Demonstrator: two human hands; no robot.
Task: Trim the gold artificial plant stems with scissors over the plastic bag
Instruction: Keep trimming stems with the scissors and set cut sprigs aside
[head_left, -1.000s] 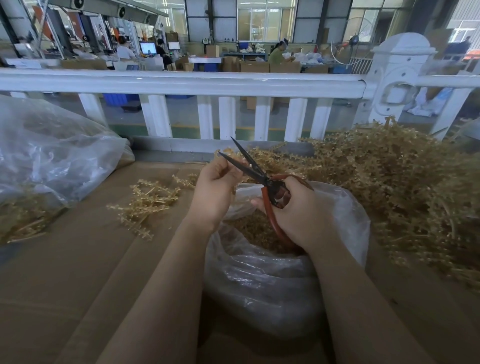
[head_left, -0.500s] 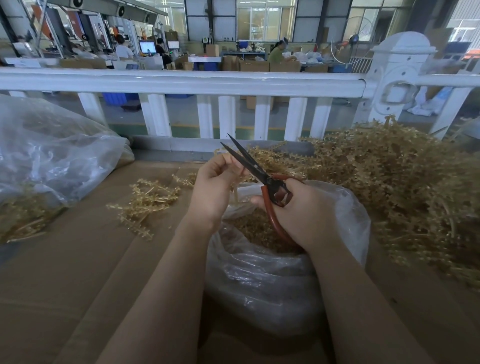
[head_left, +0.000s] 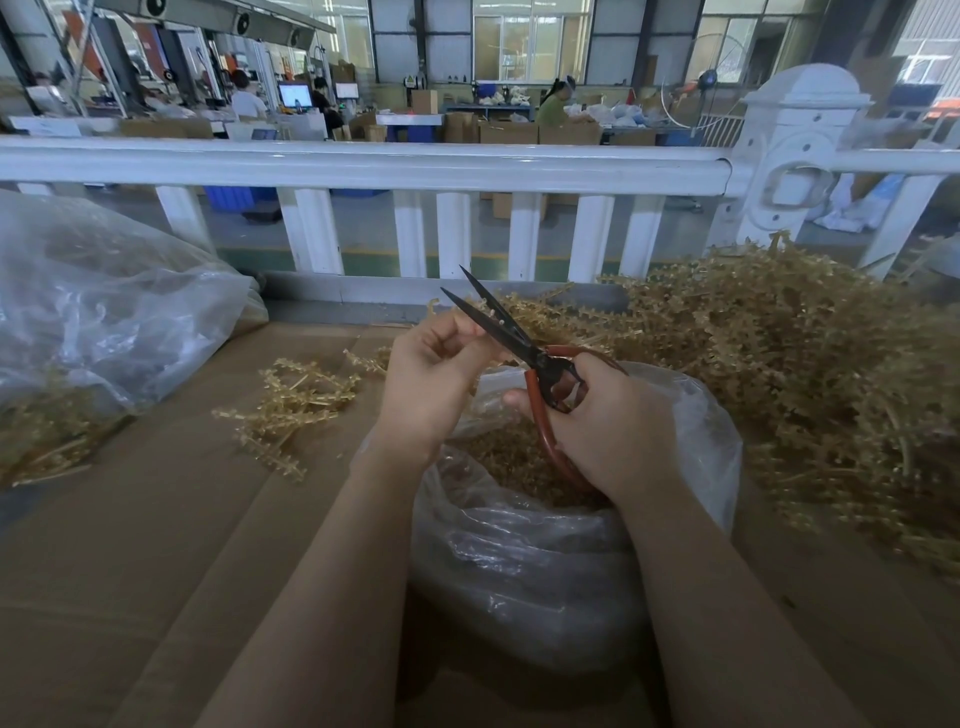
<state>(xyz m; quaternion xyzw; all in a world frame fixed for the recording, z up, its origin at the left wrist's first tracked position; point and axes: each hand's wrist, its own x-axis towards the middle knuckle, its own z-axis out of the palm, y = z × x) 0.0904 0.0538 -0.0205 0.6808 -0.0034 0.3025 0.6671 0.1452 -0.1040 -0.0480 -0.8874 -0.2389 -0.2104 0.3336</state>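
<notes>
Fingers (head_left: 447, 332) of the left hand (head_left: 431, 384) pinch a small gold stem (head_left: 500, 323) between the parted scissors (head_left: 519, 343) blades; the right hand (head_left: 608, 421) grips the red handles above the plastic bag (head_left: 545, 571) at frame centre.

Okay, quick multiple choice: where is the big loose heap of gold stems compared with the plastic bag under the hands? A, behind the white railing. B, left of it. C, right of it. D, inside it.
C: the big heap of gold stems lies on the cardboard to the right of the plastic bag, on the near side of the white railing.
</notes>
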